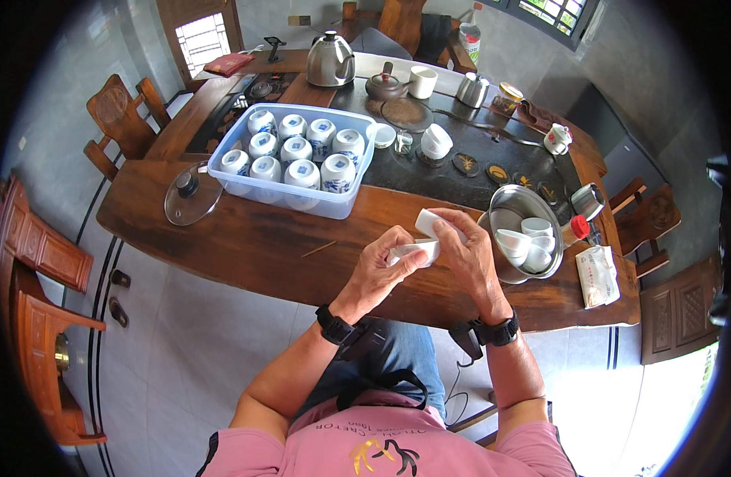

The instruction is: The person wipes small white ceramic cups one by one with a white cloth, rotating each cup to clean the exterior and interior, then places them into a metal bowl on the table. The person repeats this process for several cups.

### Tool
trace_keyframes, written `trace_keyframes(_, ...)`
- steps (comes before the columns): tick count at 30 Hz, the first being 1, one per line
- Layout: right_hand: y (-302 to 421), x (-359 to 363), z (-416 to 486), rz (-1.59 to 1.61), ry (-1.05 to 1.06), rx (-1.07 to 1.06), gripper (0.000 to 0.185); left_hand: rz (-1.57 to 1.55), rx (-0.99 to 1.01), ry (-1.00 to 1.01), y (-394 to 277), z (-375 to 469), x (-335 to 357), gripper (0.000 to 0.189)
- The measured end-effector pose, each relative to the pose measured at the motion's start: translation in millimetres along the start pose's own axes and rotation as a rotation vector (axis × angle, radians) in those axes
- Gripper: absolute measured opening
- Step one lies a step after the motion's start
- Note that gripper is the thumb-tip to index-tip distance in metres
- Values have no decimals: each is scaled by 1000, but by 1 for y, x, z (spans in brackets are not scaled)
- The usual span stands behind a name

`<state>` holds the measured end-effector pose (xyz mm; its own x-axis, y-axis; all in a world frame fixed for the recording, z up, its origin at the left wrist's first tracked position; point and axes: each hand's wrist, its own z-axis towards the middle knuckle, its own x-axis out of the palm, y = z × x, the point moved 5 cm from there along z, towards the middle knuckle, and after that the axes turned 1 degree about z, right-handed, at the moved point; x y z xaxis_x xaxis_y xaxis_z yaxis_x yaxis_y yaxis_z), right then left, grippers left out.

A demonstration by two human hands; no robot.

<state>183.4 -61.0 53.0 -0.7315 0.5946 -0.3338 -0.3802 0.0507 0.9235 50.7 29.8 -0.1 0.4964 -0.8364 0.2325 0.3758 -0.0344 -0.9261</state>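
Observation:
Above the front of the wooden tea table [270, 238], my hands meet close together. My left hand [383, 265] grips a small white piece [426, 250], perhaps a cup, largely covered by the fingers. Between the thumb and fingers of my right hand [468, 244] is another white piece [426, 223]; whether it is a cup or a folded tissue I cannot tell. Just right of that hand stands a steel pot [502, 206] with several white cups [513, 243] inside. To the left, a translucent plastic tub [270, 194] holds several upside-down blue-and-white porcelain cups [302, 174].
A glass lid [192, 206] lies left of the tub, and a thin stick [319, 249] before it. Stacked white cups [436, 142] stand on the dark tea tray [395, 170]. Behind are a steel kettle [331, 59] and a teapot [386, 85]. A tissue pack [598, 277] sits far right.

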Motion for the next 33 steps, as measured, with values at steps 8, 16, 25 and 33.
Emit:
trace_keyframes(8,-2,18,-16,226,-35,22,30,-437,-237,-132,11,-3,-8,45)
trace_keyframes(16,10,37,-15,-203,-196,-391,29,-422,-333,-199,16,-11,-4,48)
trace_keyframes(25,12,36,-17,-417,-173,-530,30,-450,-306,-209,3,-6,-5,47)
trace_keyframes(33,9,23,-28,-266,153,-380,49,-264,-279,-199,-4,2,-14,58)
